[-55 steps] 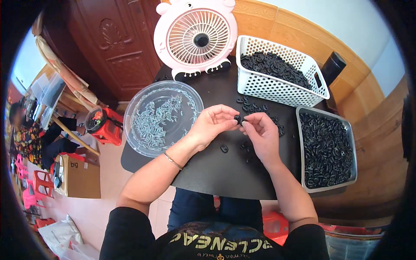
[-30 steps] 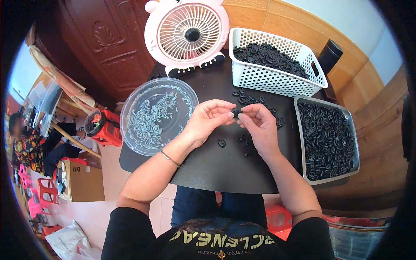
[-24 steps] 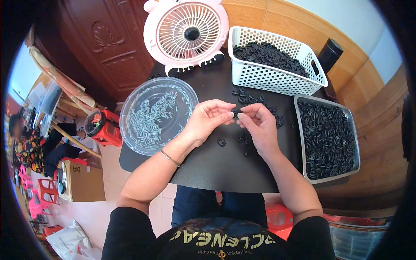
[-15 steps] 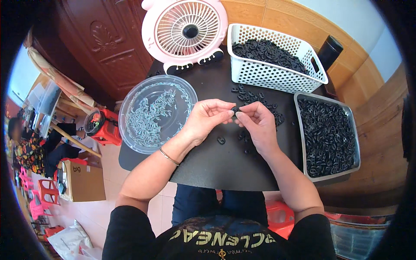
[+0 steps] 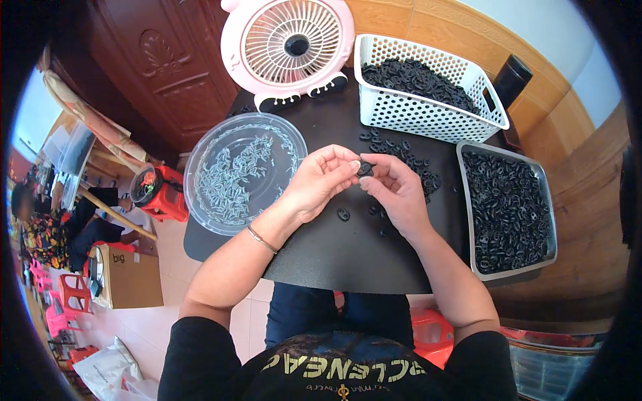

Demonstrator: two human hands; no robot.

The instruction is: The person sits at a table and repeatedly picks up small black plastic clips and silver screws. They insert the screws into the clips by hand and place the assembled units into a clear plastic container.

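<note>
On the tabletop (image 5: 334, 257), by its left edge, the clear tub (image 5: 271, 188) holds many small pale pins (image 5: 227, 186), so plenty seem left; to its right, the left hand (image 5: 326, 179) pinches 1 black oval piece (image 5: 365, 168) above the middle, and the right hand (image 5: 396, 190) has its fingers on the same piece from the other side; that 1 looks still in progress, though any pin in it is too small to tell; a lone piece (image 5: 344, 214) lies below, nearer the near edge; loose pieces (image 5: 401, 151) spread beyond the right hand; the white basket (image 5: 435, 115) by the far edge and the metal tray (image 5: 471, 240) by the right edge both carry heaps; I cannot tell which is finished, but much appears left.

The tub's rim crowds the left edge; the near edge's middle offers the widest bare strip; rightward, loose pieces and tray narrow the room; the basket bounds the far side.
</note>
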